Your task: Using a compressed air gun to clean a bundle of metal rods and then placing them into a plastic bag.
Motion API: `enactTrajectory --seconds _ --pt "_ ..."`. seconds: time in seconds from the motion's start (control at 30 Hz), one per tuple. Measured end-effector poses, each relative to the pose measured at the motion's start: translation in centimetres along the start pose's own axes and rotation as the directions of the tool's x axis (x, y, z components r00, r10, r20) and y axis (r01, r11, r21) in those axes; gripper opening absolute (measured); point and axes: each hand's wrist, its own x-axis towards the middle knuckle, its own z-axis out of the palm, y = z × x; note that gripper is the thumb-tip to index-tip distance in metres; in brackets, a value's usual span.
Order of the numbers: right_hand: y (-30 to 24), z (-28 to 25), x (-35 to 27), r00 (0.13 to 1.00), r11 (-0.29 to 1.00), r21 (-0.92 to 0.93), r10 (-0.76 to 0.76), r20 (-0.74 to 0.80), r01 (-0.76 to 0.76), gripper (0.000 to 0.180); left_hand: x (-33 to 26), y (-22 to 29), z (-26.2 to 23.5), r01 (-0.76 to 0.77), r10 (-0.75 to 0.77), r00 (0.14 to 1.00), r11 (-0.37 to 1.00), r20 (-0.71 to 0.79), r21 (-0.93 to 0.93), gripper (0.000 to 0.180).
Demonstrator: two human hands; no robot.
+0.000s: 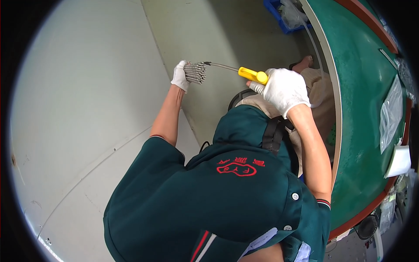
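In a white glove, my left hand [179, 77] is closed around a bundle of thin metal rods [195, 73], their ends pointing right. My right hand [286, 91], gloved with the thumb tip bare, grips a yellow air blow gun [252, 75]. From the gun a thin bent metal nozzle [223, 66] reaches left, its dark tip beside the upper end of the bundle. Whether the tip touches the rods, I cannot tell. A pale hose [321, 65] hangs near my right hand; its joint with the gun is hidden.
To the right stands a green-topped table [358, 109] with a pale edge. Clear plastic bags [391, 113] and a white block-like item [399, 160] lie on it. A blue crate [286, 28] holding plastic bags sits on the floor at the far side. A pale wall [96, 87] rises on the left.
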Motion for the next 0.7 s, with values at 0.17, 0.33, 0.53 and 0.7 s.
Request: enactTrajectory --seconds 0.17,0.33,0.53,0.7 --pt "0.1 0.1 -0.1 1.000 1.000 0.019 -0.004 -0.006 0.004 0.052 -1.0 0.5 1.0 0.023 -0.023 1.000 0.999 0.007 -0.023 0.023" --pt "-0.1 0.0 0.1 1.000 1.000 0.005 0.006 0.021 -0.007 0.052 -0.2 0.2 0.6 -0.007 0.007 1.000 1.000 -0.018 -0.007 0.025" --pt "-0.3 0.0 -0.3 1.000 1.000 0.002 -0.003 0.003 0.003 0.051 0.9 -0.1 -0.7 -0.011 0.010 0.999 1.000 0.043 0.028 0.025" --pt "-0.2 0.2 -0.3 1.000 1.000 -0.002 -0.007 -0.002 0.007 0.051 0.4 0.0 0.0 -0.012 0.012 1.000 1.000 -0.013 0.023 0.025"
